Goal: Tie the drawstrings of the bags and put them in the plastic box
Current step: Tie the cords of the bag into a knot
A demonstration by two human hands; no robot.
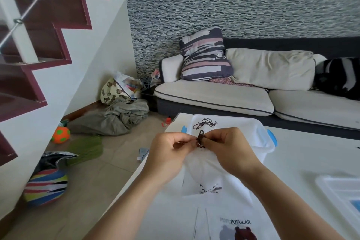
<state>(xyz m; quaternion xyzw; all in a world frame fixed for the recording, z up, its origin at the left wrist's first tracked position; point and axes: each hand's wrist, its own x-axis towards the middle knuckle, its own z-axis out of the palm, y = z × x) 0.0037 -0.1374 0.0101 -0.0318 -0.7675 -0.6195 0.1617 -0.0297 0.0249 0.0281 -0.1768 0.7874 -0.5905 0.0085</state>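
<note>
The left hand and right hand pinch the dark drawstring between them above the plastic box

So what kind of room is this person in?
It looks like a living room in a home. There is a sofa with a striped cushion, a staircase going up at the side, and a toy ball lying on the floor.

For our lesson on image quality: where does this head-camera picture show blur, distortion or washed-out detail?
Head view: wide-angle bending curves the staircase; motion blur smears the patterned wall; bright, even light washes the white bag into the white table; the dark drawstring between both hands stays fairly sharp.
</note>
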